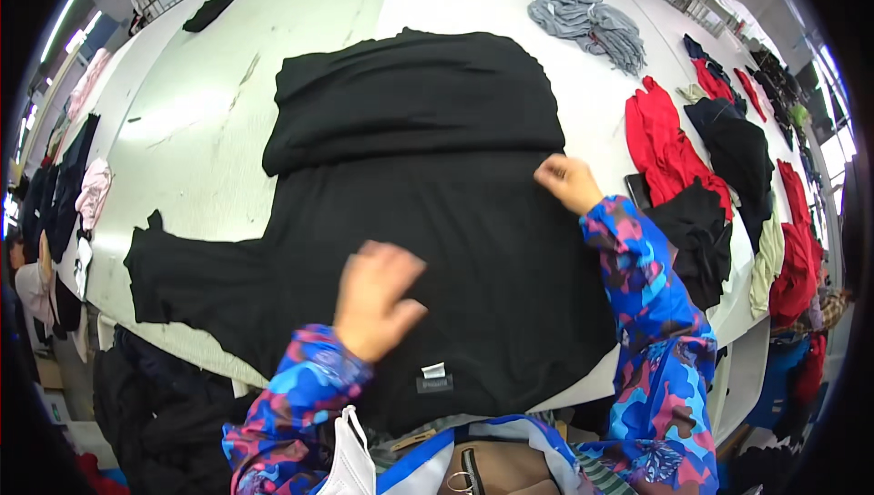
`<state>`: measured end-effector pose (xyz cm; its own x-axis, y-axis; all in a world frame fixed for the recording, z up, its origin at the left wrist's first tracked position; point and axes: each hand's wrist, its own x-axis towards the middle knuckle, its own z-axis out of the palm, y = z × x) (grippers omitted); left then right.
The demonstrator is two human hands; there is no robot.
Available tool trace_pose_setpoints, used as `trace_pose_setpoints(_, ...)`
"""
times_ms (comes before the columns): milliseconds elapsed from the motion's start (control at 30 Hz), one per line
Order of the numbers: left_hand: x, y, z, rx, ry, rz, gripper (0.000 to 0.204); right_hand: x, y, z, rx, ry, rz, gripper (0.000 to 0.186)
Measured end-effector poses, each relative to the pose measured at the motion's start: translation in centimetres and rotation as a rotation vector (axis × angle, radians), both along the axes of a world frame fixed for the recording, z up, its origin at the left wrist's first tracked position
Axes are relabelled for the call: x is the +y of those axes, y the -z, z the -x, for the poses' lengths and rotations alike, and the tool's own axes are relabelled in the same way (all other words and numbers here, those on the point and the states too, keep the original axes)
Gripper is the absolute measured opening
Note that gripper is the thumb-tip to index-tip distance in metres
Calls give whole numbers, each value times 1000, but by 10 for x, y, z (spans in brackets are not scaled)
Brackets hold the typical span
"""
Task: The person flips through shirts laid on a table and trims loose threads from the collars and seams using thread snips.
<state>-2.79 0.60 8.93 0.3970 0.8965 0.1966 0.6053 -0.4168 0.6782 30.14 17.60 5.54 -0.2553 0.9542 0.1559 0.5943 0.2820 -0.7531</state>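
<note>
A black shirt (428, 213) lies spread in front of me, with its left sleeve (196, 277) stretched out to the side. Its far part is folded back over itself in a thick layer (419, 99). A small white label (433, 370) shows at the neck, close to my body. Above the middle of the cloth is my left hand (375, 299), slightly blurred, thumb and fingers apart and holding nothing. At the right edge, just below the fold, my right hand (569, 183) has its fingers closed in a pinch on the shirt.
Grey strips lie in a bundle (587, 26) at the far right of the white table (200, 131). Red garments (674, 145) and black cloth (687, 236) are heaped on the right. A narrow black piece (228, 4) rests far left. Dark cloth (164, 413) hangs below the left edge.
</note>
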Motion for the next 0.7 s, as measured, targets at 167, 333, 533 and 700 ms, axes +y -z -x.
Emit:
trace_pose_setpoints(167, 2, 83, 67, 648, -507, -97, 66, 147, 24, -37, 9, 415, -88, 28)
trace_pose_setpoints(333, 19, 83, 51, 501, -465, -140, 58, 215, 67, -96, 15, 533, -81, 42)
trace_pose_setpoints(533, 2, 85, 69, 538, -536, -105, 56, 126, -2, -25, 859, 219, 353, 12)
trace_pose_setpoints(700, 9, 81, 65, 525, -529, -144, 55, 3, -10, -78, 416, -106, 795, 21)
